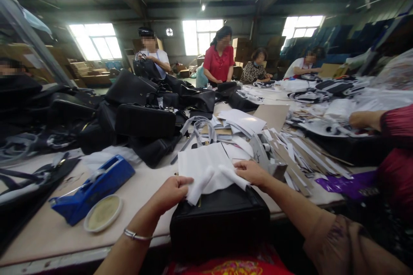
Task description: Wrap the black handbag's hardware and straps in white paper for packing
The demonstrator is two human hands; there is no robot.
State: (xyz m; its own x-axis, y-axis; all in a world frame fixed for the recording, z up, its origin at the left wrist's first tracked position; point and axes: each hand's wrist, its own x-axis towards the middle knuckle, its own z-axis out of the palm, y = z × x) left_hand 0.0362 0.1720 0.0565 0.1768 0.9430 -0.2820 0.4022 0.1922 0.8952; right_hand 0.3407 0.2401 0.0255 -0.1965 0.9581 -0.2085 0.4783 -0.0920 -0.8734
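white sheet (204, 161) in pinched left grip (174, 188), right grip (253, 173)

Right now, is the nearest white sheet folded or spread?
Spread: the white sheet shows its broad face between left hand and right hand.

The bag (219, 223) at the lower middle of the frame is black, and the sheet (206, 159) on it is plain white. Below it, at the bottom edge, a cloth (237, 267) is bright red with a yellow design. The bangle (137, 235) is silvery. At lower left, the tape dispenser (93, 189) is blue, the dish (103, 213) white-rimmed and tan inside, the counter (145, 185) pale pinkish beige. The heaped bags (145, 120) at centre left are black. Right of centre, strips (295, 152) mix white and brown; a packet (346, 184) farther right is purple. The blouse (218, 63) at upper middle is red.
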